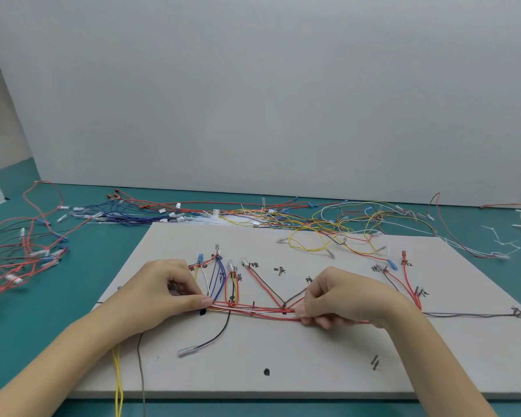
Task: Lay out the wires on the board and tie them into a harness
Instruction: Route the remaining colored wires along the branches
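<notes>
Both hands are pinching the wire bundle (253, 311) along the near-centre run of the board (313, 365): left hand (163, 293) at its left end, right hand (340, 299) at its right. Risk: uneven tension is likely pulling branches off their pegs. Palms are hiding the fingertip contact; board labels unreadable.

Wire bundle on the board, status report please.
Left hand and right hand both pinch the wire bundle. Bundle lies along the board, untied. Nothing in the way.
</notes>
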A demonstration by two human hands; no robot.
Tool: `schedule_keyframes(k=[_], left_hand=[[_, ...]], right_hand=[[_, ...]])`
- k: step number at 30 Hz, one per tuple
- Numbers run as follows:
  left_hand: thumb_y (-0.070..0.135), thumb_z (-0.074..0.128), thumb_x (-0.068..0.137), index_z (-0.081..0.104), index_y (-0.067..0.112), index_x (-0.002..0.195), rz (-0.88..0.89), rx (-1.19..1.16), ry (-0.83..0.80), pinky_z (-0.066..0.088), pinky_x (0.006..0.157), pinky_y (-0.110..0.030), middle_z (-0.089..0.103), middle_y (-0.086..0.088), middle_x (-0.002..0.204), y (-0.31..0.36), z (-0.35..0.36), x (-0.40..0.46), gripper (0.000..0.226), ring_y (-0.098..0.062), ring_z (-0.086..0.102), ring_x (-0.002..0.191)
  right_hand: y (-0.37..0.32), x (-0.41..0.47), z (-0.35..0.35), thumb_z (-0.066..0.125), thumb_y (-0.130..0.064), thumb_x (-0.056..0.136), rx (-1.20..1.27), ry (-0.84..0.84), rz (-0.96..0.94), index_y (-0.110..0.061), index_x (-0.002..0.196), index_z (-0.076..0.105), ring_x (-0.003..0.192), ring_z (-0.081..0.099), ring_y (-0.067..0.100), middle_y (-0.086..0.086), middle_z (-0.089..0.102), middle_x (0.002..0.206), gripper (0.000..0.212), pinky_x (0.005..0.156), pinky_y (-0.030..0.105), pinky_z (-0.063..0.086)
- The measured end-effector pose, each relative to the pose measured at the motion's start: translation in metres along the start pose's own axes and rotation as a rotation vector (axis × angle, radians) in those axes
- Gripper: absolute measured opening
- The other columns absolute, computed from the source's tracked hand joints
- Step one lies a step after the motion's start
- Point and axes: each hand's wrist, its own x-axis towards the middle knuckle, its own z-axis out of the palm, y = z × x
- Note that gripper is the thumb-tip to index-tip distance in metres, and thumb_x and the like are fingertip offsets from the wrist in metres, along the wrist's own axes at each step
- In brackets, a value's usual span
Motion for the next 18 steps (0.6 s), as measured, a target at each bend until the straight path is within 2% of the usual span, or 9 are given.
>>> schedule_keyframes(k=[3,6,8,11,15,18], left_hand=[[0.052,0.076,0.061,0.077,0.031,0.065,0.014,0.014,0.001,0.055,0.072,-0.039,0.063,0.009,0.078,-0.001,0.000,0.001,0.021,-0.011,0.062,0.070],[0.041,0.082,0.066,0.076,0.031,0.066,0.012,0.034,0.003,0.055,0.074,-0.038,0.064,0.008,0.077,-0.002,0.001,0.002,0.012,-0.011,0.064,0.071],[0.034,0.085,0.069,0.075,0.030,0.067,0.012,0.046,0.000,0.054,0.073,-0.037,0.065,0.008,0.077,-0.002,0.002,0.003,0.010,-0.011,0.064,0.071],[0.034,0.086,0.067,0.073,0.033,0.070,0.005,0.058,0.017,0.052,0.073,-0.033,0.066,0.011,0.078,0.000,0.001,0.003,0.013,-0.009,0.063,0.076],[0.040,0.088,0.064,0.071,0.041,0.077,0.036,0.158,0.055,0.046,0.085,-0.037,0.064,0.017,0.084,0.004,0.000,0.002,0.021,-0.005,0.058,0.088],[0.041,0.085,0.068,0.068,0.048,0.084,0.068,0.260,0.006,0.041,0.091,-0.036,0.062,0.020,0.088,0.014,-0.001,0.004,0.024,0.000,0.053,0.094]], right_hand=[[0.008,-0.009,-0.008,0.068,-0.028,0.087,-0.031,-0.014,0.012,-0.010,0.071,0.069,0.040,0.039,0.009,-0.007,0.064,0.055,0.025,0.037,0.017,0.026],[0.017,-0.016,-0.020,0.068,-0.029,0.086,-0.064,0.035,0.057,0.001,0.078,0.068,0.037,0.036,0.009,-0.008,0.063,0.055,0.031,0.037,0.020,0.024],[0.023,-0.018,-0.024,0.069,-0.028,0.086,-0.015,0.042,0.070,-0.001,0.074,0.068,0.036,0.034,0.009,-0.006,0.063,0.055,0.030,0.037,0.019,0.022],[0.028,-0.018,-0.022,0.072,-0.027,0.083,0.045,0.052,0.049,-0.010,0.068,0.071,0.036,0.031,0.010,-0.004,0.056,0.051,0.023,0.036,0.019,0.021],[0.033,-0.021,-0.021,0.074,-0.031,0.080,0.063,0.088,0.012,-0.012,0.067,0.070,0.035,0.031,0.012,-0.002,0.053,0.051,0.024,0.036,0.019,0.023],[0.037,-0.024,-0.022,0.076,-0.032,0.078,0.082,0.115,-0.001,-0.012,0.067,0.071,0.033,0.029,0.012,0.002,0.051,0.050,0.023,0.035,0.018,0.023]])
